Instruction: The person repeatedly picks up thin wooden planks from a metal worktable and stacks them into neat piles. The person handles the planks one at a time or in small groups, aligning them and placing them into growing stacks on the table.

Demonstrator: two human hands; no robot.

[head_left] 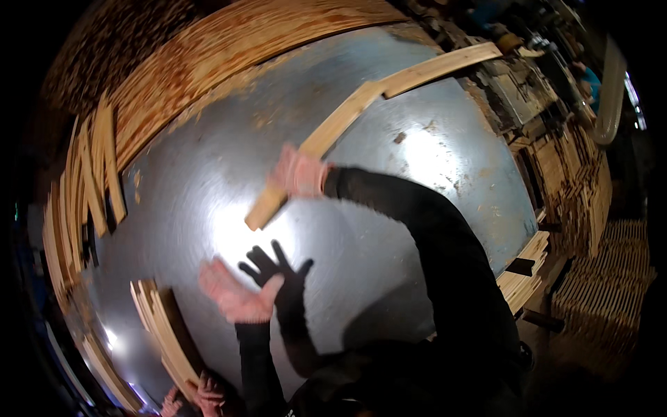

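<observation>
My right hand (pixel 300 174) is over a narrow wooden board (pixel 340 119), its fingers closed across the board near the near end. Motion blurs that hand. The board slants across a shiny metal tabletop (pixel 368 271), and its far end meets a second wooden board (pixel 445 68). My left hand (pixel 236 292) hovers above the tabletop with its fingers apart, holding nothing. A dark shadow of the hand falls on the metal just right of it.
At the lower left another person's hands (pixel 208 395) are at a stack of boards (pixel 165 326). Loose strips (pixel 90 167) lie along the left edge. A plywood sheet (pixel 174 69) borders the far side. More board stacks (pixel 521 278) stand at the right.
</observation>
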